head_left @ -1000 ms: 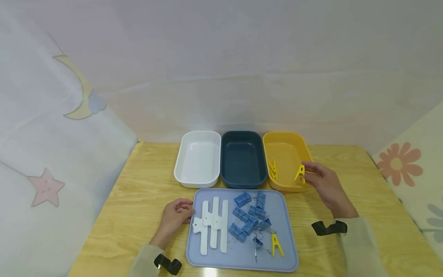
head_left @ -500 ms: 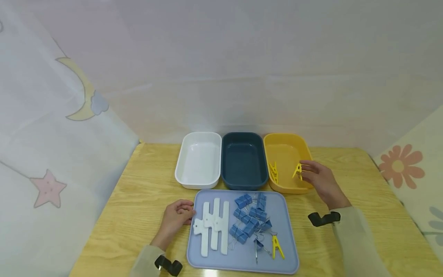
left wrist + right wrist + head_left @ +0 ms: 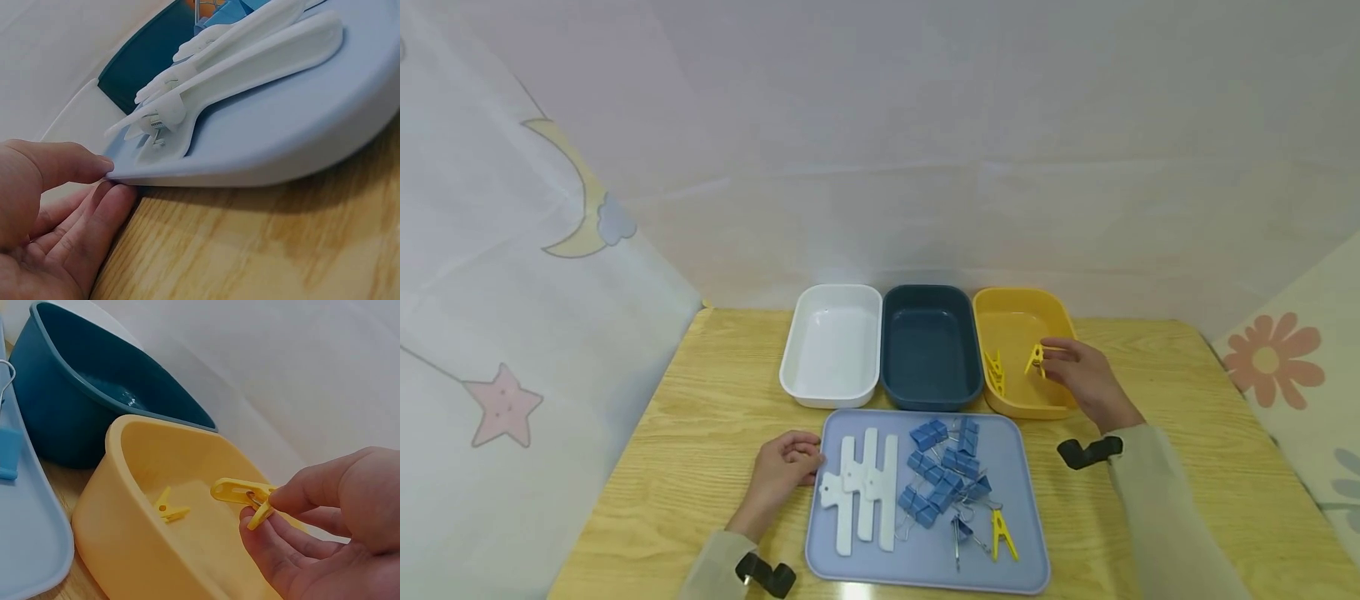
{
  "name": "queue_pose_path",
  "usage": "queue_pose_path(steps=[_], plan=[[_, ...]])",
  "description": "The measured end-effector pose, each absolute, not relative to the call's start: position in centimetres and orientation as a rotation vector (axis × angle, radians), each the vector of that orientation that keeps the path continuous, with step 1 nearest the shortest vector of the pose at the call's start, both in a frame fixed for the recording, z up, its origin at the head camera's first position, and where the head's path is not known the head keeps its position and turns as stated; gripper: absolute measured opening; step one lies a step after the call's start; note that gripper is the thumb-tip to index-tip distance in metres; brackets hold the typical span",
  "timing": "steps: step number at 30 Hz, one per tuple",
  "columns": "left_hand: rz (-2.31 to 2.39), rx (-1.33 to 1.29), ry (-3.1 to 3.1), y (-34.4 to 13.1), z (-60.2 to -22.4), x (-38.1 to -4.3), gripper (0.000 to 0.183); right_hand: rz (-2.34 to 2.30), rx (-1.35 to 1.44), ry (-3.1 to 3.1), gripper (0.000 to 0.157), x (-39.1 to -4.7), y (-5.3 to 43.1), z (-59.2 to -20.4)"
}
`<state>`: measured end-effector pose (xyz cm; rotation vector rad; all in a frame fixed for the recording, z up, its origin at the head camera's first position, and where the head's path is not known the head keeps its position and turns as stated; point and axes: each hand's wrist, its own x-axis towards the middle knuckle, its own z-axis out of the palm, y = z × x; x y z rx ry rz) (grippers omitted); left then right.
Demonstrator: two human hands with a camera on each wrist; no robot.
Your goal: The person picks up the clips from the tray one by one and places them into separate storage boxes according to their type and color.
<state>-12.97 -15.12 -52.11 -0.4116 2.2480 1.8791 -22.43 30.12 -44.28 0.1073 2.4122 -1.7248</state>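
Over the yellow bin (image 3: 1026, 304), my right hand (image 3: 1092, 385) pinches a yellow clothespin (image 3: 240, 492) between thumb and fingers. More yellow clothespins (image 3: 995, 372) lie inside that bin at its left wall. My left hand (image 3: 781, 471) holds the left rim of the pale blue tray (image 3: 925, 564), thumb on top and fingers under the edge in the left wrist view. On the tray's left side lie 3 white bag clips (image 3: 866, 492). Several blue binder clips (image 3: 943, 492) are heaped to their right, and another yellow clothespin (image 3: 1002, 535) lies near the tray's lower right.
A white bin (image 3: 831, 346) and a dark blue bin (image 3: 931, 350) stand side by side left of the yellow one, behind the tray. All rest on a wooden table (image 3: 700, 408). A pale printed cloth (image 3: 880, 167) hangs behind and beside it.
My right hand has moved a little left and farther over the yellow bin, with the clothespin still pinched. The left hand stays at the tray's rim.
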Motion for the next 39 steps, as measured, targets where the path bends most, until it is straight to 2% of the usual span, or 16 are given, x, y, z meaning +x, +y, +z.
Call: queue_pose_path(steps=[39], plan=[[1.857, -0.411, 2.270, -15.0, -51.7, -12.8, 0.027, -1.718, 0.181, 2.311, 0.052, -27.4, 28.1, -45.8]])
